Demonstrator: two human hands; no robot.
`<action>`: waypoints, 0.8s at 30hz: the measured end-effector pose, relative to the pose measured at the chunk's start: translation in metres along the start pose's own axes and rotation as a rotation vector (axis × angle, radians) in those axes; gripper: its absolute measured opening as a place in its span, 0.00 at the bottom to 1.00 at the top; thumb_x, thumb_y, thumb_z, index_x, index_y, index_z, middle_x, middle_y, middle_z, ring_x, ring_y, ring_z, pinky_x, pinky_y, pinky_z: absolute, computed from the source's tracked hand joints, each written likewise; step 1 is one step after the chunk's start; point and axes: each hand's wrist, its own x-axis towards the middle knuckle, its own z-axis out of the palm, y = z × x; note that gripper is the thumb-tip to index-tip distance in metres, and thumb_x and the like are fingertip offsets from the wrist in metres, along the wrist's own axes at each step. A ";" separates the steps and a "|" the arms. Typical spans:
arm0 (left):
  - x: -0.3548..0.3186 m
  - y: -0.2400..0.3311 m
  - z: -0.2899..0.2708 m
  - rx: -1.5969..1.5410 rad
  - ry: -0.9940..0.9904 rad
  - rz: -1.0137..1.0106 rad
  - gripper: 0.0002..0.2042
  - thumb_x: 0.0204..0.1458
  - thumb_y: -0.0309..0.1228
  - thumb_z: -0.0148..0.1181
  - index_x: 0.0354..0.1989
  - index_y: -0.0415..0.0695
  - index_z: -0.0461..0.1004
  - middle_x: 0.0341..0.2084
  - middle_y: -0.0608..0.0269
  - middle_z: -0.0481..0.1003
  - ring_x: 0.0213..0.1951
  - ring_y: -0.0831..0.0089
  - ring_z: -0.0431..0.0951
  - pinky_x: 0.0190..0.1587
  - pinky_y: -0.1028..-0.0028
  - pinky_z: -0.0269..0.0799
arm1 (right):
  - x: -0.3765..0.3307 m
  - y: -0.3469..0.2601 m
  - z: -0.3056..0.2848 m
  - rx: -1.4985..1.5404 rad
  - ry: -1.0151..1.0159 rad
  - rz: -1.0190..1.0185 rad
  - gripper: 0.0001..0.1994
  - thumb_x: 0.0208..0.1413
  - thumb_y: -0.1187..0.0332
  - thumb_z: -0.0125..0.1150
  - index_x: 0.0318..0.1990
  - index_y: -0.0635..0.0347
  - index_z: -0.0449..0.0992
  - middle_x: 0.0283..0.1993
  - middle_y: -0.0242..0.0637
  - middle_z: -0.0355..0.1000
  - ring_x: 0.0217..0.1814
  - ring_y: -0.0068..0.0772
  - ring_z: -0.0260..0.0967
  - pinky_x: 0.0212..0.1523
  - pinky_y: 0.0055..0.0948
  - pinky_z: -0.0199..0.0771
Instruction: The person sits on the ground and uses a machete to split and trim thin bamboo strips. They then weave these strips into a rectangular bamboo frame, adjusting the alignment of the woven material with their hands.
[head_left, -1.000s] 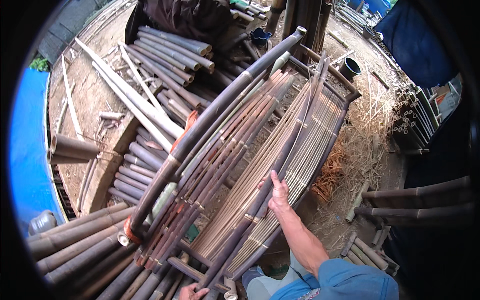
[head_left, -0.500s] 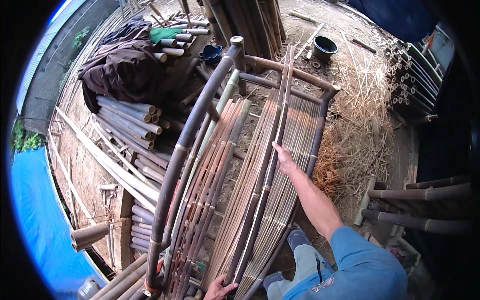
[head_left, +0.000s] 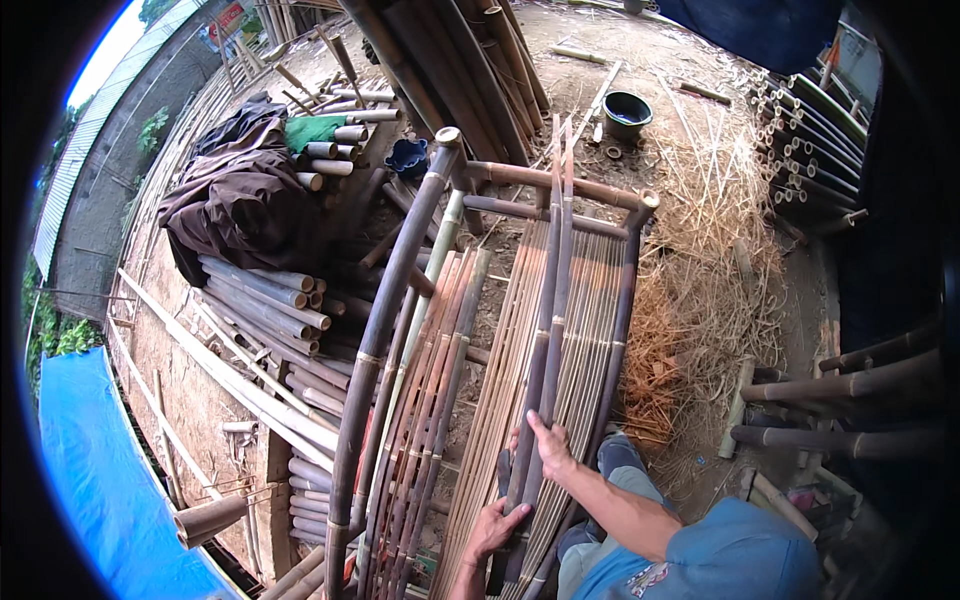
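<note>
Two long dark split-bamboo strips run lengthwise over a bamboo bench frame, their far ends reaching past its far crossbar. My right hand is closed round the strips near their middle. Lower down, my left hand is closed at the strips' near part, its thumb against a dark edge; its other fingers are partly hidden. Between the hands a short dark flat piece shows, too unclear to name. Beneath the strips lie thin pale bamboo slats, and loose reddish-brown slats rest along the frame's left side.
Stacked bamboo poles lie at the left under a brown cloth. A blue tarp is at the far left. Beyond the frame stand a dark bucket and upright bamboo. Shavings cover the ground at right, near cut tubes.
My right hand has come back along the strips toward me. My left hand has moved forward, so the hands are now close together. The whole view has shifted slightly.
</note>
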 end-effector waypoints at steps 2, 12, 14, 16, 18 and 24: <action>0.023 0.028 -0.007 0.265 0.019 0.018 0.18 0.54 0.40 0.62 0.43 0.35 0.74 0.29 0.66 0.76 0.30 0.82 0.72 0.33 0.78 0.70 | 0.048 -0.034 0.001 -0.078 0.032 -0.058 0.17 0.57 0.55 0.60 0.39 0.62 0.70 0.30 0.43 0.75 0.25 0.32 0.74 0.25 0.33 0.79; 0.267 0.179 -0.004 0.086 0.128 0.342 0.20 0.55 0.40 0.59 0.45 0.32 0.72 0.29 0.60 0.77 0.31 0.77 0.75 0.34 0.74 0.72 | 0.336 -0.221 0.018 -0.283 0.030 -0.201 0.17 0.58 0.57 0.58 0.40 0.66 0.72 0.31 0.46 0.77 0.25 0.34 0.76 0.27 0.34 0.81; 0.324 0.236 -0.012 0.149 0.126 0.347 0.20 0.55 0.40 0.59 0.43 0.31 0.73 0.26 0.56 0.78 0.29 0.73 0.76 0.32 0.71 0.73 | 0.384 -0.273 0.031 -0.203 -0.062 -0.150 0.17 0.58 0.57 0.58 0.39 0.66 0.72 0.32 0.45 0.77 0.30 0.33 0.77 0.33 0.35 0.82; 0.373 0.282 -0.017 0.172 0.120 0.362 0.21 0.54 0.41 0.60 0.40 0.29 0.73 0.23 0.53 0.78 0.26 0.70 0.77 0.30 0.68 0.73 | 0.428 -0.310 0.039 -0.121 -0.136 -0.214 0.17 0.58 0.56 0.57 0.38 0.63 0.73 0.32 0.42 0.77 0.31 0.32 0.76 0.33 0.34 0.80; 0.413 0.327 -0.022 0.231 0.148 0.390 0.21 0.54 0.40 0.60 0.38 0.29 0.73 0.23 0.53 0.78 0.24 0.71 0.77 0.28 0.70 0.73 | 0.454 -0.320 0.041 -0.188 -0.074 -0.135 0.17 0.59 0.54 0.56 0.38 0.62 0.73 0.32 0.40 0.76 0.30 0.30 0.74 0.31 0.33 0.78; 0.474 0.385 -0.056 0.441 0.177 0.397 0.22 0.53 0.44 0.61 0.36 0.30 0.75 0.22 0.57 0.77 0.24 0.77 0.77 0.26 0.73 0.73 | 0.461 -0.276 0.063 -0.467 0.100 -0.401 0.22 0.58 0.54 0.57 0.48 0.67 0.70 0.42 0.43 0.73 0.43 0.36 0.71 0.44 0.32 0.71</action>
